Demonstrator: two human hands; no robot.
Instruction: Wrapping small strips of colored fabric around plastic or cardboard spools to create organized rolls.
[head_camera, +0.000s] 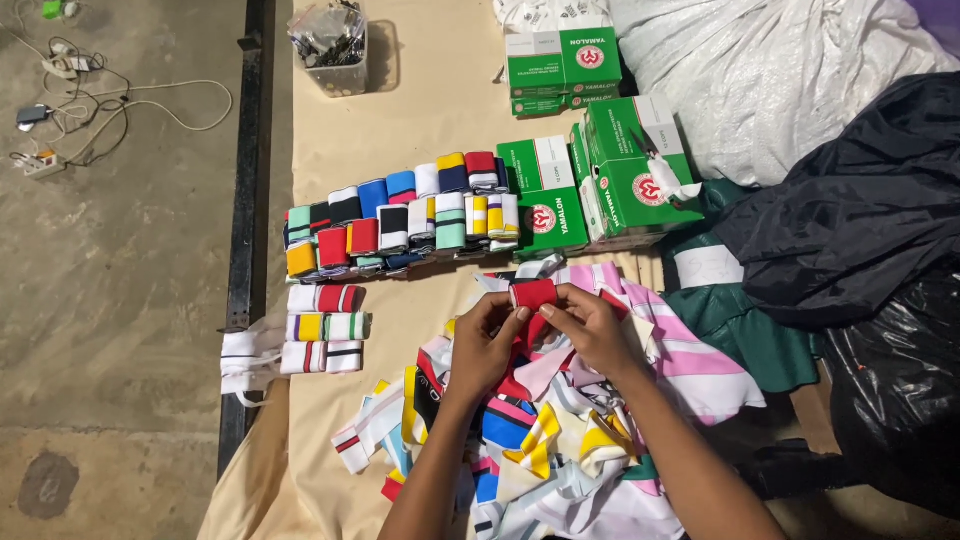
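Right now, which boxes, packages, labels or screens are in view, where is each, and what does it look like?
Upper stack of boxes: top centre of the mat, flat, green and white with a round red emblem.
Middle boxes: right of the rolled bands, same colours.
Right-hand boxes: beside the white sack, green, tilted.
Clear tub: top left of the mat, holding small dark items.
No screens visible.

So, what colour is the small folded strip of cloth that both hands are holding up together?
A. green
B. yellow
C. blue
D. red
D: the left hand and the right hand pinch a folded strip that is plainly red, above the loose pile of striped cloth strips; the green things nearby are boxes, not cloth.
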